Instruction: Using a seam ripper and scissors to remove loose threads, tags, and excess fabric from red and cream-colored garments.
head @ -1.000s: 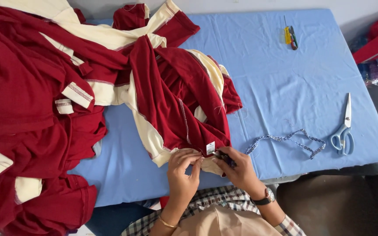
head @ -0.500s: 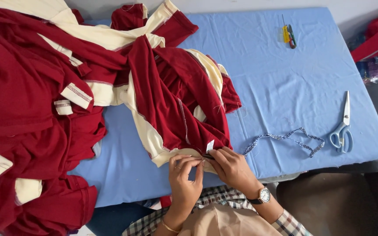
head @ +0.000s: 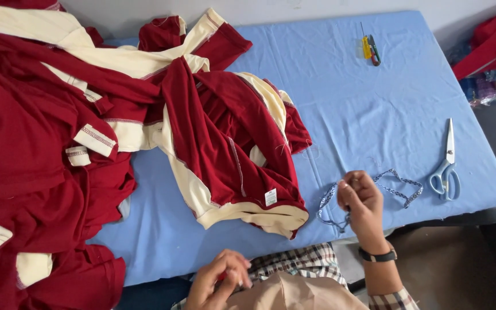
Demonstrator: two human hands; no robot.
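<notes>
patterned cord (head: 400,185) partly behind right hand (head: 361,202), perhaps pinched

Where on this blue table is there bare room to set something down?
Widest bare patch: blue table between the red-and-cream garment, the small yellow tool and the scissors. A smaller strip lies at the near edge left of that garment. The left side is crowded with piled garments.

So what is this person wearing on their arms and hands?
Both hands are bare, with no gloves. The right hand has a dark band like a watch strap on its wrist, and a checked sleeve cuff shows below it. The left hand sits at the frame's bottom edge; no sleeve shows there.
</notes>
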